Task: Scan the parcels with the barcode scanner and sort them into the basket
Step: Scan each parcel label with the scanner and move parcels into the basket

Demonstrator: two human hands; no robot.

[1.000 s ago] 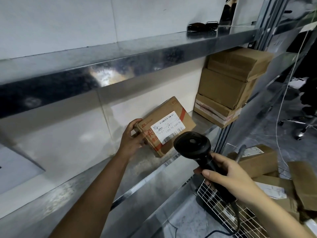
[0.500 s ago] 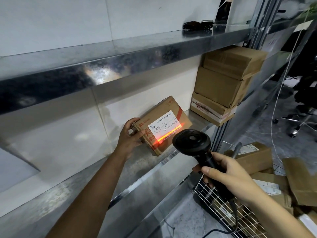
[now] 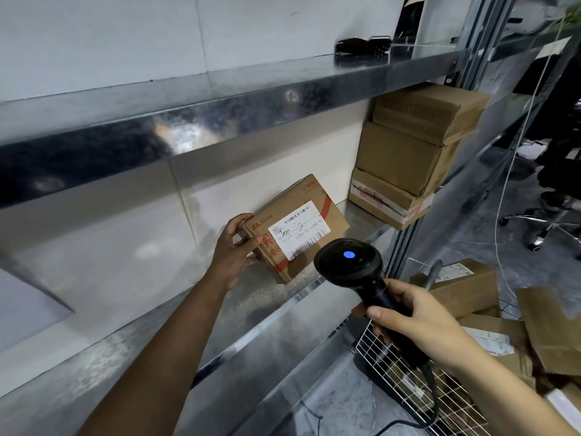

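Observation:
My left hand (image 3: pixel 234 250) grips the left end of a small brown parcel (image 3: pixel 330 217) with a white barcode label, tilted up above the metal shelf (image 3: pixel 273 302). My right hand (image 3: pixel 418 322) holds a black barcode scanner (image 3: pixel 347 262) by its handle; its head points at the label from just below right, and a blue light glows on its back. A white wire basket (image 3: pixel 393 363) stands on the floor at lower right, under my right hand, with several brown parcels (image 3: pixel 465 287) in it.
Three stacked cardboard boxes (image 3: pixel 412 152) sit at the right end of the same shelf. An upper metal shelf (image 3: pixel 220 102) overhangs the parcel. Shelf uprights (image 3: pixel 405 250) stand right of the scanner. A white cable (image 3: pixel 503 196) hangs at right, with an office chair base (image 3: pixel 547 225) behind it.
The red scan line on the label half a second ago is gone, and a blue light now glows on the scanner's back. Both hands have stayed almost in place.

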